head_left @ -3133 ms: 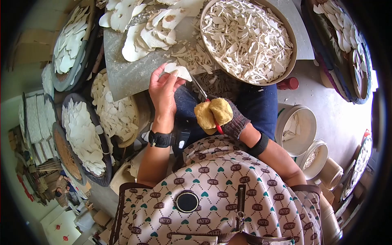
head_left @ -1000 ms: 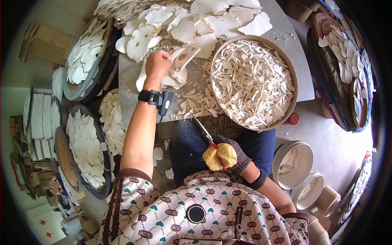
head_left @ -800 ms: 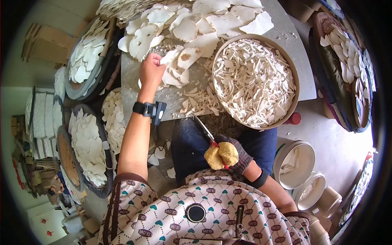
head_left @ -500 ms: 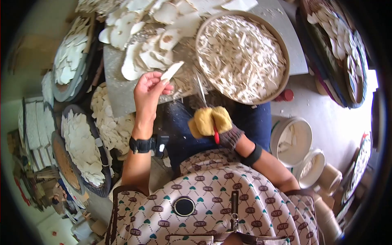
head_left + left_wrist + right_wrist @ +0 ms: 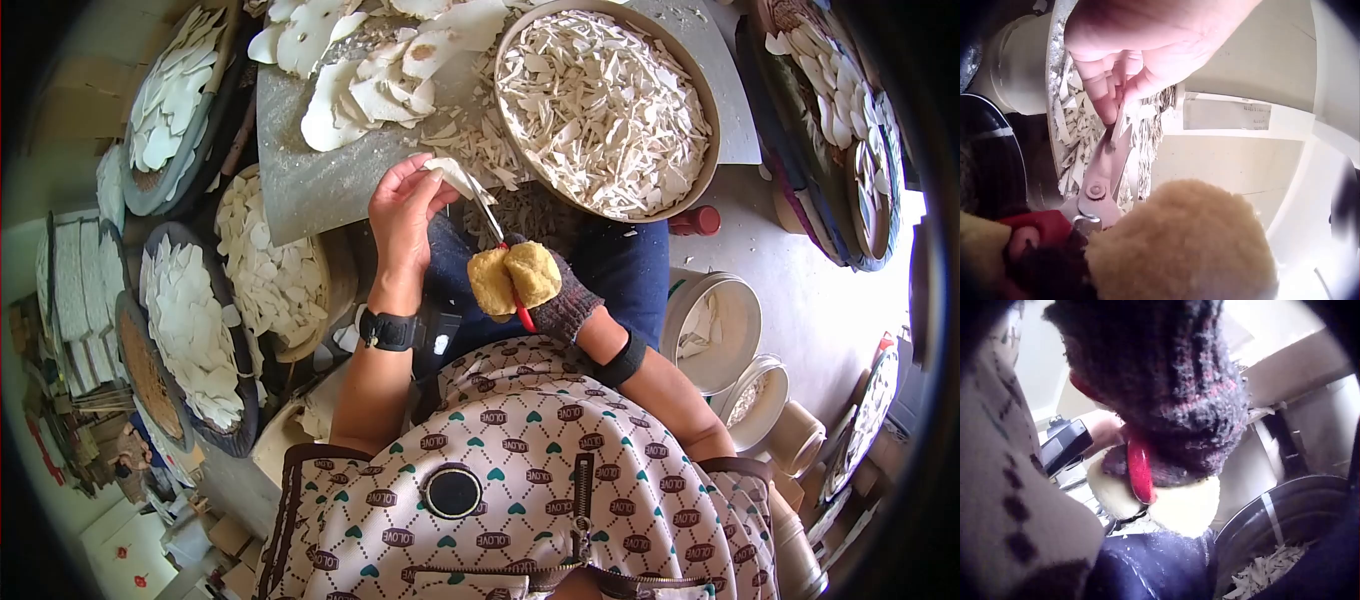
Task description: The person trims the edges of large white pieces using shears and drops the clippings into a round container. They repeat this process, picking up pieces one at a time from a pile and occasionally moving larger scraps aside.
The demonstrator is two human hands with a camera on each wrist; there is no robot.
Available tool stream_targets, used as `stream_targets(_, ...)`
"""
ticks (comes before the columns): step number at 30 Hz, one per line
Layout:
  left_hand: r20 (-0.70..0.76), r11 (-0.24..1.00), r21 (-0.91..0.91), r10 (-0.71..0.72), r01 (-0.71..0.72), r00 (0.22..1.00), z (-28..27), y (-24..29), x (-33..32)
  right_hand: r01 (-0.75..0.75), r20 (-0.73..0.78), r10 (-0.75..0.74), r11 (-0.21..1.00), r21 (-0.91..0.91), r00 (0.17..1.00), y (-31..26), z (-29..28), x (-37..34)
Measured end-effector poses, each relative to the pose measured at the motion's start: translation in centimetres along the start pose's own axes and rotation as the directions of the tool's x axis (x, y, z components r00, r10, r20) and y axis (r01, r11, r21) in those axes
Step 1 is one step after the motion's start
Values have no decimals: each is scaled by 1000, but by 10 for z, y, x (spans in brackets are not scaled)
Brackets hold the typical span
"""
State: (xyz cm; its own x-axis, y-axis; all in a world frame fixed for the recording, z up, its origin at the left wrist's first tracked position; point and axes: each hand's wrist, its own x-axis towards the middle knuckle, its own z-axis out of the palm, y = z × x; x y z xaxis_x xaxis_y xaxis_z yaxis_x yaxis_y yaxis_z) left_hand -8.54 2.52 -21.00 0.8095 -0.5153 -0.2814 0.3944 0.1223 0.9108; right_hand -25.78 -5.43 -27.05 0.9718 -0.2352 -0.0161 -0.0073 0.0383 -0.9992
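Observation:
My left hand (image 5: 403, 220) pinches a thin white dried slice (image 5: 450, 177) between thumb and fingertips, just off the table's near edge. My right hand (image 5: 568, 305), in a dark knitted glove, grips a pair of scissors (image 5: 488, 212) by red handles (image 5: 1140, 469). Thick yellow foam padding (image 5: 535, 275) covers its fingers and the handles. In the left wrist view, the scissor blades (image 5: 1110, 159) stand parted, with the slice's end at their tips. The gloved fingers are mostly hidden behind the padding.
On the grey table (image 5: 290, 190) lie piled white slices (image 5: 370, 90) and a round tray (image 5: 712, 140) of white cut strips. Slice-filled baskets (image 5: 325, 310) stand at left. White buckets (image 5: 740, 330) and a red-capped container (image 5: 700, 220) are at right.
A second ago my left hand was over the slice pile on the table. It has picked up a slice and brought it back to the scissors. The right hand keeps holding the scissors near the lap.

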Motion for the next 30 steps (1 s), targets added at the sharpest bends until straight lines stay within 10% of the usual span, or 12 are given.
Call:
stream_targets(15, 100, 987, 160, -31, 14, 994, 0, -2, 2, -24, 35, 20, 993, 112, 999, -14, 0, 6)
stream_targets(20, 89, 988, 140, -72, 59, 993, -2, -6, 3, 41, 50, -30, 973, -229, 998, -34, -5, 3)
stream_targets(26, 113, 992, 123, -23, 9, 993, -1, -5, 0, -170, 71, 158, 793, 585, 985, -7, 0, 4)
stream_targets(28, 141, 989, 140, -73, 53, 987, 3, -3, -3, -121, 36, 124, 799, 589, 992, -20, -2, 8)
stream_targets(30, 135, 984, 164, -88, 66, 987, 8, -4, -5, -19, 28, 15, 988, 152, 999, -20, -5, 11)
